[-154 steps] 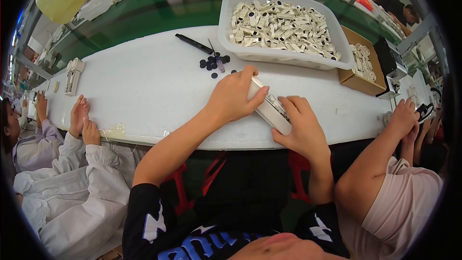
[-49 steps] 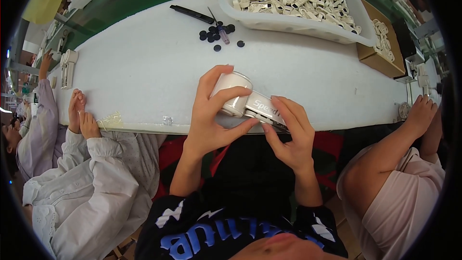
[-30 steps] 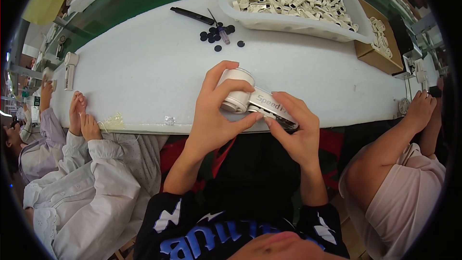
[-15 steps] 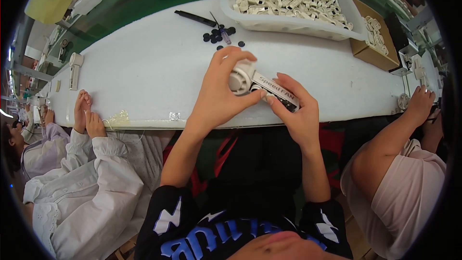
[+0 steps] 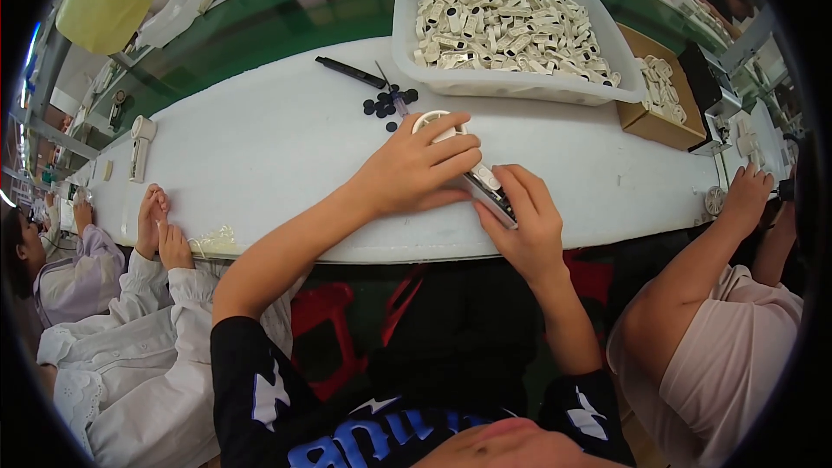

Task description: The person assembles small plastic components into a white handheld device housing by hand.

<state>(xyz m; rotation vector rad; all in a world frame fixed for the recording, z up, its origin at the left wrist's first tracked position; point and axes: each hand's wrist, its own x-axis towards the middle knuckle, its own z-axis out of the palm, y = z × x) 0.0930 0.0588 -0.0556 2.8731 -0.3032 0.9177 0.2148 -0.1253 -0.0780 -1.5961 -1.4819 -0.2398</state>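
Observation:
I hold a white handheld fan [image 5: 440, 126] tilted above the white work surface, between both hands. My left hand [image 5: 412, 166] wraps over its round head from above, the fingers bent across it and hiding much of it. My right hand [image 5: 530, 221] pinches the handle near its lower end, thumb on one side and fingers on the other. Dark inner parts show along the handle's side. A pale rounded piece [image 5: 485, 178] lies along the handle beside my right fingers; whether it is loose or fitted, I cannot tell.
Beyond my hands are several black discs [image 5: 381, 107], a thin screwdriver [image 5: 399, 104] and a black pen-like tool [image 5: 349, 71]. A translucent bin [image 5: 520, 85] of white parts stands behind, next to a cardboard box [image 5: 641, 121]. Co-workers sit either side; another fan [image 5: 139, 149] stands left.
My left hand has turned over the fan's head, its elbow swinging outward to the left. The fan has rotated, so its lettered side no longer shows. The whole view has shifted slightly.

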